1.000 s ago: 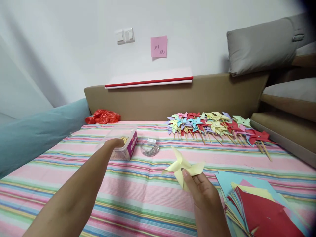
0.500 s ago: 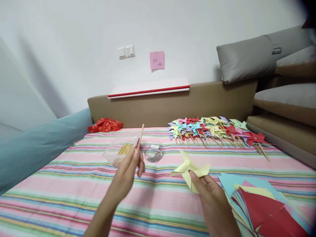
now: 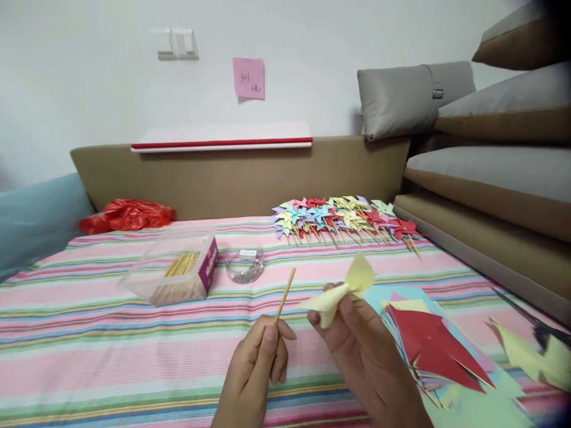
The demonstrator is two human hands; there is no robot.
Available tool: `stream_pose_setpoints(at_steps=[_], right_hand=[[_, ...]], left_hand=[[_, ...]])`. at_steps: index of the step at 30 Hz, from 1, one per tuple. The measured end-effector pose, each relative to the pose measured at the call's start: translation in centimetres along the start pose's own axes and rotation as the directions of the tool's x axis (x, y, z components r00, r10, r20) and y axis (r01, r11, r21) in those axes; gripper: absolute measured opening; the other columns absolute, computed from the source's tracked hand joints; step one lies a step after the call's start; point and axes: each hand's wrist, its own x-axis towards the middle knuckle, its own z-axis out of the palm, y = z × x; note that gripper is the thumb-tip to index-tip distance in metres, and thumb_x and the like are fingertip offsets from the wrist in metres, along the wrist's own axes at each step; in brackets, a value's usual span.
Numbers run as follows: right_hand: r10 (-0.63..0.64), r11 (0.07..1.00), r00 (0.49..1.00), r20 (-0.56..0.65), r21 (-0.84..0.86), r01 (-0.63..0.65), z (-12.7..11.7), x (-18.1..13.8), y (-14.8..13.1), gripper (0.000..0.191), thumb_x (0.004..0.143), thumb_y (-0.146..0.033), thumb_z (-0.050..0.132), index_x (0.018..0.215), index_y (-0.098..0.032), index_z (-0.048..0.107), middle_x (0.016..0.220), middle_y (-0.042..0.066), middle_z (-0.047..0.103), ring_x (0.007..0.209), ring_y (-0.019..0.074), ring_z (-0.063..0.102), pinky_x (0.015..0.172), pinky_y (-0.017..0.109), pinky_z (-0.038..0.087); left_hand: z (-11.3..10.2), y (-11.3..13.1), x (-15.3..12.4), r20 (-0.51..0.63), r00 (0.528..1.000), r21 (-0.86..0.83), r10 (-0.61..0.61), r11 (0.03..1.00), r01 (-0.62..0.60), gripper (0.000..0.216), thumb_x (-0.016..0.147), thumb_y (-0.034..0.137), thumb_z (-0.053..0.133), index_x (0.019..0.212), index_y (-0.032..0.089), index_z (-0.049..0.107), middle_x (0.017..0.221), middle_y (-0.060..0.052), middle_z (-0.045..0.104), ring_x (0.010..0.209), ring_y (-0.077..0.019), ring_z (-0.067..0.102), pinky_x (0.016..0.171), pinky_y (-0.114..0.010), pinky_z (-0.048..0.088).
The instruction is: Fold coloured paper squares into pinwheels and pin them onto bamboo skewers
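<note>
Between the thumb and fingers of my left hand (image 3: pixel 259 362) is a thin wooden stick (image 3: pixel 286 292), tilted with its upper end leaning right. My right hand (image 3: pixel 366 351) pinches a pale yellow paper pinwheel (image 3: pixel 332 302), turned edge-on with one blade standing up. The stick and the pinwheel are close together but apart. Behind my left hand sits a clear plastic box (image 3: pixel 154 267) with wooden sticks (image 3: pixel 184 264) in it. A round clear container (image 3: pixel 247 268) beside it holds small silvery metal pieces.
Finished pinwheels on sticks (image 3: pixel 343 220) lie at the back. Cut coloured paper (image 3: pixel 439 345) is stacked at right, near scissors (image 3: pixel 530 318) and a loose yellow paper piece (image 3: pixel 526 356). A red plastic bag (image 3: pixel 129 215) lies back left. Cushions (image 3: pixel 495 172) pile up at right.
My left hand has brought the stick rightward and down, away from the box, near the pinwheel. My right hand has turned the pinwheel edge-on. The view has swung right.
</note>
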Motion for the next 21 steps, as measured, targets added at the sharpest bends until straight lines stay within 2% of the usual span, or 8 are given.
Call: stream_pose_setpoints(at_steps=[4, 8, 11, 15, 18, 21], right_hand=[[-0.115, 0.965, 0.979, 0.165, -0.215, 0.15, 0.2, -0.5, 0.4, 0.006, 0.088, -0.034, 0.074, 0.093, -0.032, 0.075, 0.116, -0.003, 0.068, 0.106, 0.0115, 0.063, 0.088, 0.02, 0.053], [-0.15, 0.834, 0.943, 0.296, -0.474, 0.282, 1.1, -1.4, 0.1, 0.005, 0.093, -0.03, 0.068, 0.091, -0.032, 0.072, 0.131, -0.001, 0.062, 0.124, 0.0163, 0.057, 0.103, 0.028, 0.048], [-0.211, 0.709, 0.911, 0.355, -0.586, 0.393, 2.0, -1.8, -0.2, 0.01, 0.096, -0.026, 0.061, 0.096, -0.03, 0.069, 0.125, 0.002, 0.065, 0.122, 0.0185, 0.06, 0.097, 0.029, 0.052], [-0.323, 0.564, 0.835, 0.446, -0.618, 0.548, 2.7, -2.1, -0.1, 0.021, 0.096, -0.014, 0.056, 0.105, -0.03, 0.065, 0.113, 0.003, 0.069, 0.111, 0.0192, 0.065, 0.092, 0.032, 0.053], [-0.36, 0.51, 0.82, 0.445, -0.643, 0.572, 2.9, -2.3, 0.0, 0.023, 0.094, -0.012, 0.055, 0.104, -0.029, 0.065, 0.117, 0.005, 0.068, 0.113, 0.0216, 0.064, 0.091, 0.034, 0.052], [-0.381, 0.501, 0.808, 0.449, -0.635, 0.589, 3.2, -2.4, 0.0, 0.025, 0.093, -0.009, 0.054, 0.103, -0.029, 0.065, 0.111, 0.004, 0.07, 0.111, 0.0221, 0.064, 0.091, 0.036, 0.051]], left_hand=[[-0.1, -0.4, -0.5, -0.015, 0.998, 0.05, 0.054, 0.997, -0.053, 0.036, 0.102, 0.048, 0.043, 0.08, 0.021, 0.054, 0.059, 0.004, 0.044, 0.054, -0.012, 0.043, 0.054, -0.024, 0.036], [-0.4, -0.6, -0.5, -0.033, 0.992, 0.11, 0.124, 0.987, -0.119, 0.042, 0.1, 0.049, 0.047, 0.069, 0.021, 0.051, 0.061, 0.002, 0.047, 0.055, -0.0122, 0.045, 0.055, -0.024, 0.039], [-0.5, -0.8, -0.7, -0.053, 0.993, 0.138, 0.106, 0.986, -0.098, 0.047, 0.097, 0.055, 0.048, 0.065, 0.021, 0.049, 0.061, 0.001, 0.051, 0.056, -0.0133, 0.047, 0.056, -0.025, 0.041], [-0.5, -1.1, -1.2, -0.098, 0.993, 0.131, 0.062, 0.99, -0.049, 0.045, 0.095, 0.054, 0.053, 0.065, 0.021, 0.05, 0.061, 0.001, 0.051, 0.057, -0.0142, 0.046, 0.056, -0.026, 0.04], [-0.5, -1.7, -1.4, -0.1, 0.993, 0.12, 0.055, 0.992, -0.042, 0.048, 0.096, 0.052, 0.051, 0.061, 0.021, 0.047, 0.058, 0.001, 0.046, 0.055, -0.0141, 0.042, 0.054, -0.027, 0.037], [-0.9, -2.5, -1.7, -0.088, 0.996, 0.114, 0.03, 0.993, -0.02, 0.048, 0.095, 0.055, 0.052, 0.061, 0.021, 0.051, 0.059, -0.001, 0.049, 0.056, -0.0152, 0.043, 0.055, -0.028, 0.037]])
